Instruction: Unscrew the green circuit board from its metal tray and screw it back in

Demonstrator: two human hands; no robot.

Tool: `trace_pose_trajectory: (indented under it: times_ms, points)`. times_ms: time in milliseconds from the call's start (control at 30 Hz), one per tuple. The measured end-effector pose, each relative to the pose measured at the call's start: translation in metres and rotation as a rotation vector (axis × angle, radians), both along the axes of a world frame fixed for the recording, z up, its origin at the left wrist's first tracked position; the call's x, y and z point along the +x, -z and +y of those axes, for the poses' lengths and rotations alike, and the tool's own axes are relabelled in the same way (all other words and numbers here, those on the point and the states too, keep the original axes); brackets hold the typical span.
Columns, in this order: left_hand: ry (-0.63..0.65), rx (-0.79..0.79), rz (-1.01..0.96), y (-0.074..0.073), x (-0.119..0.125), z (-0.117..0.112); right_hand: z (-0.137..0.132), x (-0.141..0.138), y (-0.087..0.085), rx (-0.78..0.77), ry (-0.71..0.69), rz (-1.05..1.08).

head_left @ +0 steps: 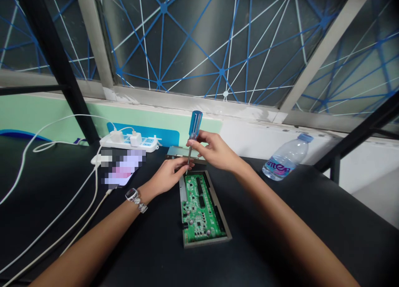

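A screwdriver (195, 123) with a clear blue handle stands almost upright over the far left corner of a green circuit board (199, 220). The board lies in a shallow metal frame (218, 204). My right hand (215, 150) is closed, its fingertips gripping the screwdriver at the lower end of the handle. Low on the metal shaft, my left hand (166, 177) pinches around it with thumb and fingers, beside the frame's far edge. The screwdriver's tip and any screw under it are too small to make out.
Behind the hands lies a flat metal piece (179, 152). A power strip (146, 143) with plugged chargers, white cables (89, 204) and a phone (124, 170) are at left. A water bottle (285, 158) stands at right on the black table (149, 245), near the wall.
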State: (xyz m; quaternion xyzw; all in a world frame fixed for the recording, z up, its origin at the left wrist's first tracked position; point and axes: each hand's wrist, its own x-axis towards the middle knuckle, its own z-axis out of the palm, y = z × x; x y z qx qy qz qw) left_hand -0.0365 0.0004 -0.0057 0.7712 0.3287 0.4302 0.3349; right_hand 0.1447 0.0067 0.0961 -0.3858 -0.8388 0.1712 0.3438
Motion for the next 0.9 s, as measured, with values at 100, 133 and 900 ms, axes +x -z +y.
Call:
trace_pose_trajectory:
  times_ms: [100, 133, 900]
  points:
    - [0.033, -0.028, -0.024, 0.001, 0.001, 0.001, 0.0, -0.001, 0.0, -0.039, -0.036, 0.028]
    - [0.032, -0.035, -0.03, 0.001, 0.001, 0.001, -0.001, -0.002, 0.0, -0.015, 0.001, 0.047]
    - [-0.026, -0.042, -0.043, -0.001, -0.003, 0.003, -0.002, -0.003, 0.002, -0.014, 0.047, 0.096]
